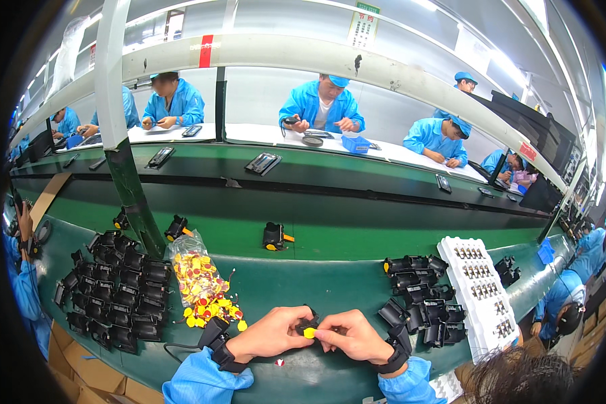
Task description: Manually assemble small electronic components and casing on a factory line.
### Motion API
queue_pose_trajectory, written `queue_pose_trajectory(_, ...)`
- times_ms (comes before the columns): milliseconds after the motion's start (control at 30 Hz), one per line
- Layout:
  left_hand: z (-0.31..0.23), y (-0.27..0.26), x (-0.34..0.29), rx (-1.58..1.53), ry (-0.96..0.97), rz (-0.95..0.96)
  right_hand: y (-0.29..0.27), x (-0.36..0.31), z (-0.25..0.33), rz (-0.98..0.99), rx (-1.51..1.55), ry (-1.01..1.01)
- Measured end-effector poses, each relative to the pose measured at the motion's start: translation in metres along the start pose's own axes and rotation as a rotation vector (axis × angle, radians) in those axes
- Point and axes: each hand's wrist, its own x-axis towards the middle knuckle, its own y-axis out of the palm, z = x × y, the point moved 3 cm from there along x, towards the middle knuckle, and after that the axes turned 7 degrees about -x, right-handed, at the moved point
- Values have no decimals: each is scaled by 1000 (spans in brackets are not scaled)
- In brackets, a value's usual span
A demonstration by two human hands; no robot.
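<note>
My left hand [271,334] is closed around a small black plastic housing [306,322], held just above the green bench near its front edge. At the front of the housing shows a yellow disc [309,333], with the thumb and fingertips of my right hand [357,338] pinched at its right edge. The fingers hide most of the housing. Beyond my left hand, a clear plastic bag [188,250] spills yellow and red discs [212,311] onto the bench. A small red-and-white piece [279,362] lies near my left wrist.
Rows of black housings [118,289] stand at the left, more housings [424,296] at the right beside a white foam tray [481,296] of small metal parts. Past the bench, a green belt [343,236] carries a housing with a yellow piece [275,236]. Several people in blue work opposite.
</note>
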Motion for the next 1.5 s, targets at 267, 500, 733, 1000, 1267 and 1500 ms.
queue_pose_trajectory(267, -13, -8, -7, 77, 48, 107, 4, 0, 8, -135, -340, -225)
queue_pose_trajectory(500, -5, -2, -13, -337, -123, 168, 11, 4, 12, -256, -151, -290)
queue_pose_trajectory(733, -2, 6, -11, -452, 24, -127, 11, 6, 5, -341, -206, -254)
queue_pose_trajectory(1000, 0, 8, -7, -597, -47, -136, 14, 12, -17, -205, 66, -107)
queue_pose_trajectory(1267, -1, 16, 1, -593, -3, -184, 18, 9, -15, -418, 129, -271)
queue_pose_trajectory(1500, 27, -2, 1, -549, 181, -168, 19, 17, -4, -228, 302, -203)
